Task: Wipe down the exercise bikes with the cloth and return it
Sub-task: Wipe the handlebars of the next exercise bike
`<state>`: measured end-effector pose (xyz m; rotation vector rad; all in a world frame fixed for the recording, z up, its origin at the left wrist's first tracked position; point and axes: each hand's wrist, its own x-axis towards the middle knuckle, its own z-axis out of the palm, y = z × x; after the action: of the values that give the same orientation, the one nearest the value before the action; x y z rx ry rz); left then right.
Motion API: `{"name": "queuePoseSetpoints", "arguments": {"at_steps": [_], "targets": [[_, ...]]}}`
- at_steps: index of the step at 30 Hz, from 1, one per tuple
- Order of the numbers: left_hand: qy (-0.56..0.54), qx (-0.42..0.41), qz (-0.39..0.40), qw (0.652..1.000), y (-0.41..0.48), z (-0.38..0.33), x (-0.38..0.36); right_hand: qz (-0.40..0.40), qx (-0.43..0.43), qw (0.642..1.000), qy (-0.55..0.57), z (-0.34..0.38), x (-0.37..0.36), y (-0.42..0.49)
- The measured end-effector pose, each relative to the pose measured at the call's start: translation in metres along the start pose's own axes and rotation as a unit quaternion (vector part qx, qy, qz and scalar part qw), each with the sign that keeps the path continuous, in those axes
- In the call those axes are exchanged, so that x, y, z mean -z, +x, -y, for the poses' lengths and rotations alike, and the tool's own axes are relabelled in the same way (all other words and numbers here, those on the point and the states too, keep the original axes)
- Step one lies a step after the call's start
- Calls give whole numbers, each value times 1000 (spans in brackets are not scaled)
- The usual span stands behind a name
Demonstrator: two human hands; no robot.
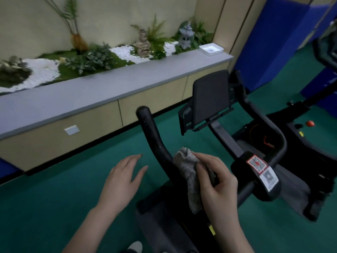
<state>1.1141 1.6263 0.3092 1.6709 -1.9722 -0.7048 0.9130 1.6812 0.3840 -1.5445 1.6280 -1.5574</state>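
A black exercise bike (pixel 217 136) stands in front of me, its left handlebar (pixel 154 137) curving up and its dark screen (pixel 211 97) tilted behind. My right hand (pixel 215 181) grips a crumpled grey cloth (pixel 187 170) and holds it against the lower bend of that left handlebar. My left hand (pixel 124 178) hovers to the left of the bar with fingers straight, holding nothing. The centre of the handlebars carries a pad with QR stickers (pixel 262 170).
A long grey-topped cabinet (pixel 102 88) runs along the wall at left, with plants, white pebbles and a stone lantern (pixel 185 35) behind it and a white tray (pixel 211 49) at its right end. A second bike (pixel 324 57) stands at far right. Green floor (pixel 45 203) lies all around.
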Motion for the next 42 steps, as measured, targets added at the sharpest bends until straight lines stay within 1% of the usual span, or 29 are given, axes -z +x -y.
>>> {"name": "queuePoseSetpoints", "arguments": {"at_steps": [4, 6, 8, 10, 14, 16, 19, 22, 25, 28, 30, 32, 34, 37, 38, 39, 42], "targets": [[-64, 22, -56, 996, 4, -8, 10, 38, -3, 999, 37, 6, -13, 17], [-101, 27, -82, 991, 10, -15, 17, 48, 25, 998, 39, 14, -20, 30], [-134, 20, -110, 985, 19, -21, 25, 45, 77, 996, 20, 23, -30, 47], [-187, 22, -133, 973, 30, -26, 32, 39, 111, 993, 3, 31, -43, 68], [-310, 18, -156, 938, 53, -40, 39, 28, 138, 988, -61, 43, -74, 106], [-366, 24, -160, 917, 61, -48, 39, 49, 144, 984, -92, 44, -88, 118], [-432, 36, -157, 887, 67, -51, 37, 103, 129, 977, -132, 39, -102, 124], [-479, 49, -149, 863, 69, -51, 35, 113, 133, 972, -158, 36, -106, 118], [-510, 56, -140, 847, 70, -53, 34, 135, 134, 966, -178, 39, -109, 121], [-537, 64, -138, 830, 71, -51, 36, 182, 97, 962, -181, 41, -110, 137], [-546, 67, -138, 823, 71, -50, 37, 194, 92, 958, -190, 40, -106, 139], [-551, 65, -134, 821, 71, -49, 37, 173, 128, 960, -180, 39, -100, 134], [-557, 63, -129, 818, 72, -48, 37, 165, 198, 952, -165, 41, -100, 130], [-560, 80, -134, 814, 75, -47, 35, 211, 304, 910, -188, 41, -110, 131], [-560, 80, -133, 814, 75, -47, 36, 204, 315, 905, -198, 39, -112, 130], [-563, 75, -131, 813, 75, -47, 37, 179, 306, 913, -200, 35, -111, 126], [-561, 47, -113, 819, 72, -43, 40, 59, 208, 959, -182, 21, -103, 99]]}}
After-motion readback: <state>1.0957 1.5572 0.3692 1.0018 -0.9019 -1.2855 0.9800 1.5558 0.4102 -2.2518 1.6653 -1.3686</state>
